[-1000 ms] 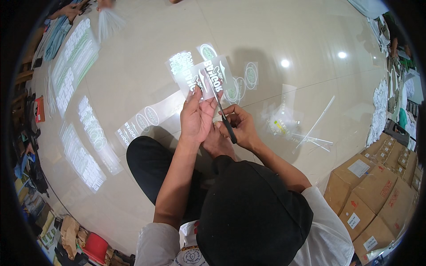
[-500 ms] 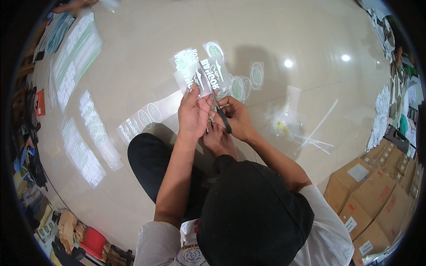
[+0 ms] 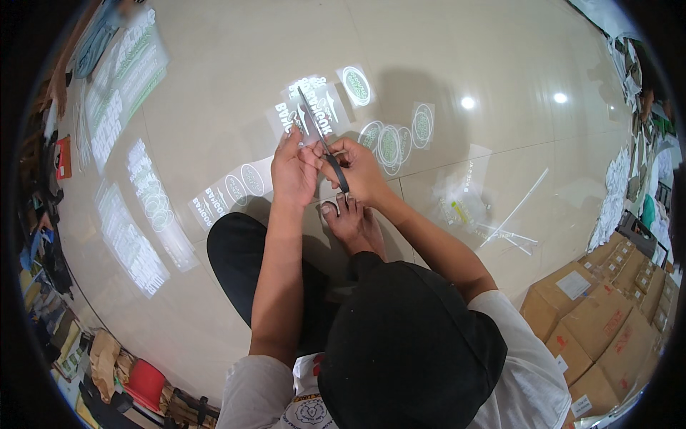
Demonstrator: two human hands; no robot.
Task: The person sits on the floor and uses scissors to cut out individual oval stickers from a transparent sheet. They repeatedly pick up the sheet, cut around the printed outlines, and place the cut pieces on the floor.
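Observation:
My left hand pinches a clear film sheet with white lettering, its fingers closed at the near edge. My right hand grips a pair of scissors by the black handles; the blades point away from me and lie over the film. Whether the blades are parted is hard to see. Beyond the held film, to its right, lies a film piece with a green-and-white oval. Several more oval film pieces overlap on the floor beyond my right hand.
A long printed film strip lies left of my bare foot. Farther left are stacked film sheets. Clear plastic scraps and thin white strips lie to the right. Cardboard boxes stand at the lower right.
Both hands, with the film and scissors, have shifted left and slightly closer. The oval piece that was partly covered by the held film now shows whole, apart from it.

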